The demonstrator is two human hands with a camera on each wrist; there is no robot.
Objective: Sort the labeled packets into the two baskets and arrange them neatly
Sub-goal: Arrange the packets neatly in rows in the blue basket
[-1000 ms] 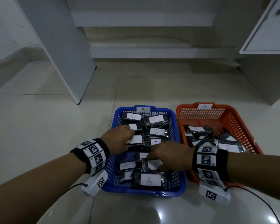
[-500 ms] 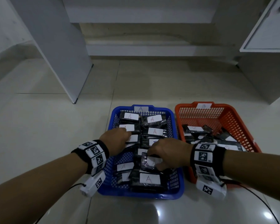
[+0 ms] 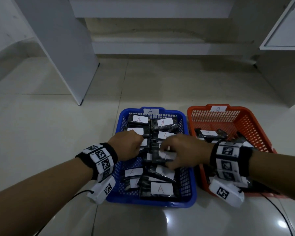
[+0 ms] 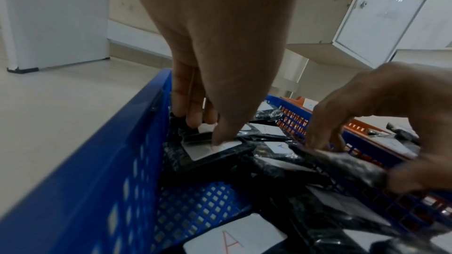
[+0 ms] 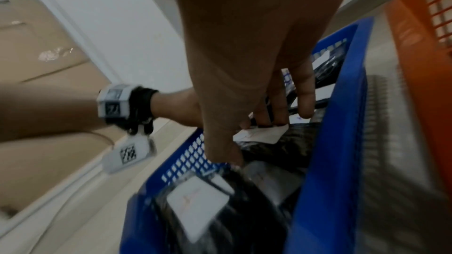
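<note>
The blue basket (image 3: 121,123) tagged A holds several black packets with white A labels. To its right, the orange basket (image 3: 255,126) tagged B holds a few packets. Both hands are inside the blue basket. My left hand (image 3: 131,143) (image 4: 208,132) pinches a black packet (image 4: 220,154) by the left wall, thumb on its white label. My right hand (image 3: 167,155) (image 5: 249,142) grips another labelled packet (image 3: 157,156) (image 5: 293,142) in the middle of the basket, tilted above the ones beneath. The letter on it is hidden.
Both baskets stand side by side on a glossy tiled floor (image 3: 41,133). A white panel (image 3: 61,48) rises at the back left and a white cabinet (image 3: 283,31) at the back right. Cardboard boxes (image 5: 36,45) lie to the left.
Both hands have shifted slightly towards the far end of the blue basket. The right hand has brought its packet along.
</note>
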